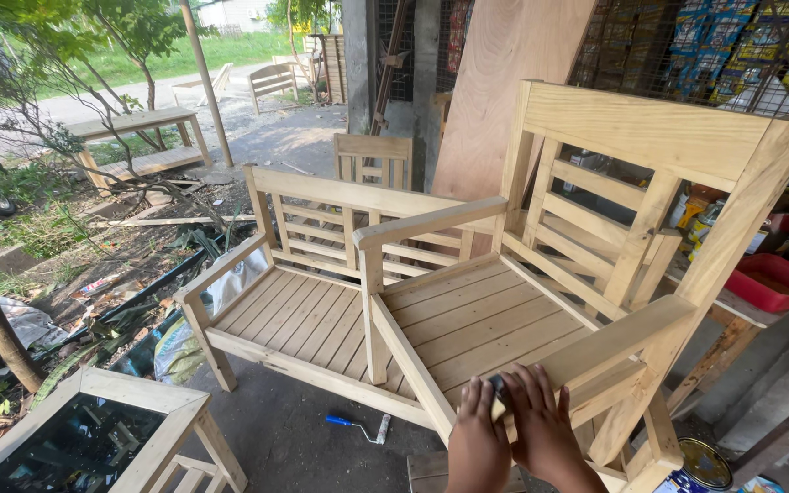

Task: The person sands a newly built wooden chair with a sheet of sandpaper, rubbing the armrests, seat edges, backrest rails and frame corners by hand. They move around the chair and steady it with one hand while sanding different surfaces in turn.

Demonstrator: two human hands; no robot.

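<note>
At the far left, low in the view, stands a small wooden table with a glass top (pixel 93 438). On the concrete floor beside it lies a small paint roller with a blue handle (pixel 358 426). Next comes a low wooden bench (pixel 294 310) with a slatted seat and back, and touching its right side is a wooden armchair (pixel 504 319) of the same pale, bare wood.

Both hands are at the front edge of the armchair, on the end of its right armrest. The left hand (pixel 478 429) lies flat, fingers closed together, pressing on a small dark and yellow pad (pixel 498 398), which looks like a sanding block. The right hand (pixel 545 424) lies just beside it, fingers spread a little and bent over the same pad and the armrest end. So the pad is held down between the two hands, not gripped in a fist.

At the lower right, on the floor near the chair leg, stands a paint can (pixel 700 466), and further right a red plastic tray (pixel 773 283) sits on a shelf.

I judge the work to be in an early part: the wood of the chair and bench shows no paint or varnish, and the roller lies unused.
</note>
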